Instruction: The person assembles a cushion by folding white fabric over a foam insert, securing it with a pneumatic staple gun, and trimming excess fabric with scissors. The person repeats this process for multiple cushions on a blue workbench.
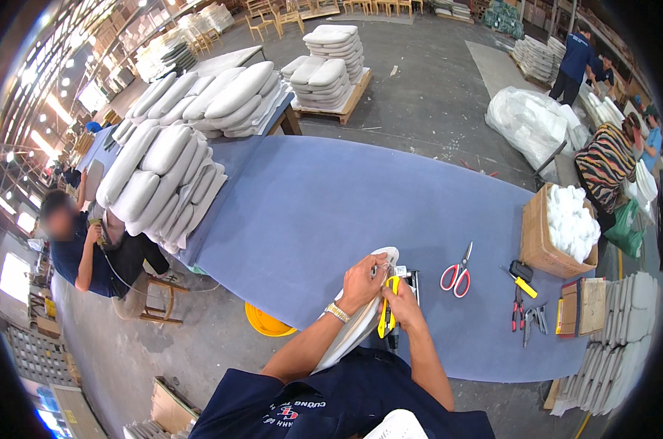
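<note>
At the table's near edge, a padded light-grey cushion piece (349, 335) leans tilted against my body. My left hand (362, 284), a metal-band watch on its wrist, is closed on the piece's upper end. Close beside it, my right hand (404, 304) wraps round a yellow-handled hand tool (388, 316), which looks like pliers or cutters. Its tip meets the cushion's edge near my left fingers; the jaws are mostly hidden. A black and silver tool (413, 279) lies partly covered behind my right hand. Red-handled scissors (457, 275) rest farther right.
On the blue-covered table (331, 197) are pliers (518, 311), a yellow-handled tool (524, 285) and a carton of white stuffing (540, 227). Stacked cushions (163, 183) stand far left, where a co-worker (90, 249) sits. A yellow basin (267, 322) is below the near edge.
</note>
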Demonstrator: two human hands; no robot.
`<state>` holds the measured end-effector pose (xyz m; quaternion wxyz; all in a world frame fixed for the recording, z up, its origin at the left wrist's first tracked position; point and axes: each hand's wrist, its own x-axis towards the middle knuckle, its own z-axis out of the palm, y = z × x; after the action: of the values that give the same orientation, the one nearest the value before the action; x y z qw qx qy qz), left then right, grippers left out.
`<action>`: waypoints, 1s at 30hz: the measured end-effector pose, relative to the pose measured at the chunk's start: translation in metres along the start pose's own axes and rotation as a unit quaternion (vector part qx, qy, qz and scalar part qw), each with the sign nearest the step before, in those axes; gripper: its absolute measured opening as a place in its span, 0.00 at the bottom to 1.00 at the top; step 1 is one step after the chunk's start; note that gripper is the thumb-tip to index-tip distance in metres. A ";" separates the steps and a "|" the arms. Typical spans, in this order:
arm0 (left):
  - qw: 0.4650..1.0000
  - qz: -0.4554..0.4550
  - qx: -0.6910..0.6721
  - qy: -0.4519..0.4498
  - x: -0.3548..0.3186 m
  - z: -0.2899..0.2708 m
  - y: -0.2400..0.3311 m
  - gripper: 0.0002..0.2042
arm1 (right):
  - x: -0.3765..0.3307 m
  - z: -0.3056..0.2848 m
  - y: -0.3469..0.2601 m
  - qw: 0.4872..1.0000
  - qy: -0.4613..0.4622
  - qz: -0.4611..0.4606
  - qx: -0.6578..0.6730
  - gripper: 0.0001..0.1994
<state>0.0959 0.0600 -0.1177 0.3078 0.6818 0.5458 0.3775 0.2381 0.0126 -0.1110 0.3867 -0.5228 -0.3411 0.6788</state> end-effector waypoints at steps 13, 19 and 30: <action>1.000 -0.027 -0.007 -0.006 0.000 -0.006 0.008 0.09 | -0.004 0.001 0.005 0.999 -0.008 -0.049 -0.005 0.10; 1.000 -0.017 -0.005 -0.010 0.001 -0.006 0.007 0.08 | -0.009 0.002 0.002 0.999 0.004 -0.045 -0.002 0.10; 0.999 -0.036 0.028 -0.011 -0.005 -0.010 0.006 0.11 | -0.023 -0.080 0.018 0.977 0.179 -0.111 -0.025 0.10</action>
<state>0.0900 0.0542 -0.1080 0.3081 0.6742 0.5772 0.3427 0.3162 -0.0115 -0.1339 0.5013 -0.6039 -0.3396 0.5184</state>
